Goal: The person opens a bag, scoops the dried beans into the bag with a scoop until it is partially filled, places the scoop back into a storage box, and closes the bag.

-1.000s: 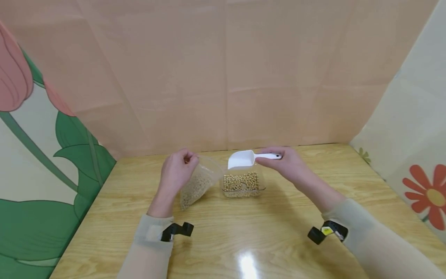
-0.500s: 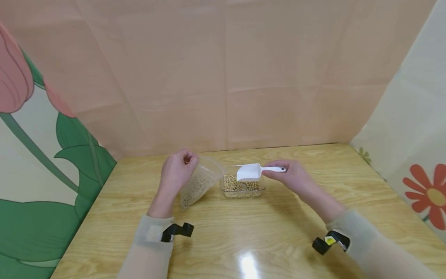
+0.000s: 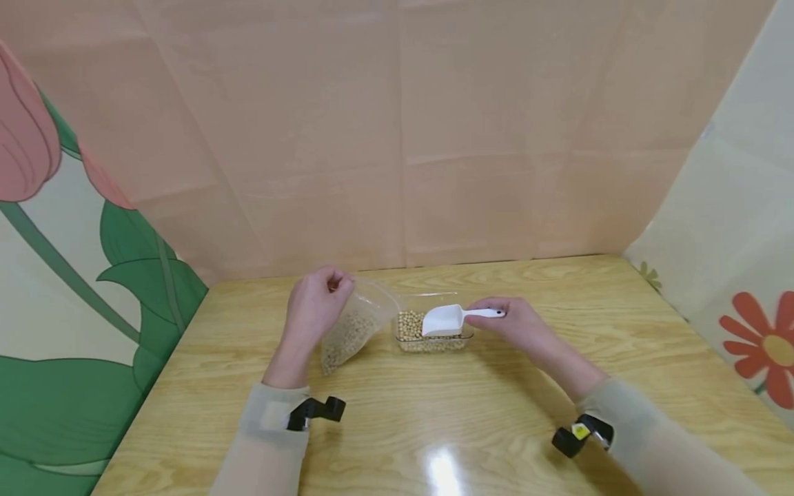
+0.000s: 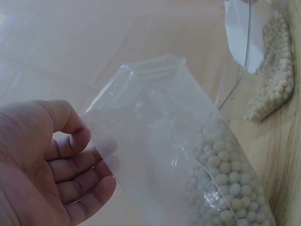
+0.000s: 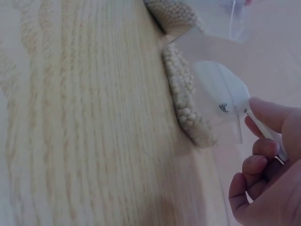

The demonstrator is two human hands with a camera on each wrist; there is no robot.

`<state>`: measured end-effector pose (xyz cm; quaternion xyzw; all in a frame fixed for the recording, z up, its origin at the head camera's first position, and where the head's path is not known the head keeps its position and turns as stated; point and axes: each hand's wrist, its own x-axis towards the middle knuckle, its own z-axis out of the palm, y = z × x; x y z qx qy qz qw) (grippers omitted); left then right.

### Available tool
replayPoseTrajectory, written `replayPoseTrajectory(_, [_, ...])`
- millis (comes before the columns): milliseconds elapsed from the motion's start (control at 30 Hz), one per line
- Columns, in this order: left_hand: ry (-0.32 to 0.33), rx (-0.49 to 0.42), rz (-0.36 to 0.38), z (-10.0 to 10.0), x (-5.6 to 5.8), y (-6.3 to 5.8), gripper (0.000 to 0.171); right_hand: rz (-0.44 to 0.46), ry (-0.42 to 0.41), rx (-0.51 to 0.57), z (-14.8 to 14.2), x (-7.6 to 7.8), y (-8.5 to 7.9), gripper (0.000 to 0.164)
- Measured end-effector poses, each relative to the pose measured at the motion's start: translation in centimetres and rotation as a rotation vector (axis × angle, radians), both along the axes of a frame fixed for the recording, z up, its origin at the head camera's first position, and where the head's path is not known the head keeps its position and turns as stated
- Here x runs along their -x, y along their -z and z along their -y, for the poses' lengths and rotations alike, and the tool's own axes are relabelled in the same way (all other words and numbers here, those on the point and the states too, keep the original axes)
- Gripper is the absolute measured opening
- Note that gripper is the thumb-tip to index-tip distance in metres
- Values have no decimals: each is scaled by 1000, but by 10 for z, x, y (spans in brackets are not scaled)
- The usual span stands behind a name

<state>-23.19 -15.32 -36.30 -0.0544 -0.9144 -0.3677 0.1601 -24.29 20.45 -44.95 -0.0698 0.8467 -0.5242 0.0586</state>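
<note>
My left hand pinches the edge of a clear plastic bag partly filled with pale round beans; its mouth gapes toward the right. Between thumb and fingers, my right hand holds the handle of a white scoop. The scoop's bowl is inside a clear plastic box, just over the beans in it. In the right wrist view the scoop shows through the box wall, its bowl by the heaped beans. What the bowl contains cannot be made out.
Bag and box stand side by side on a wood-grain table. Behind it rises a plain pinkish wall covering. Flower-patterned panels flank the table at left and right. Each wrist carries a small black camera.
The scoop has come down from above the box into it, shifting slightly right and toward me with my right hand. My left hand and the bag have stayed in place.
</note>
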Motion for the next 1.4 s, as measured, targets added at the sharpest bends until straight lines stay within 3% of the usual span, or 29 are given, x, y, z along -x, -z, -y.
replayPoseTrajectory(1067, [35, -53, -9, -5, -2, 2, 13, -15, -40, 18, -1, 3, 14, 40])
replayPoseTrajectory(1400, [8, -98, -53, -5, -1, 6, 14, -202, -30, -23, -5, 1, -6, 39])
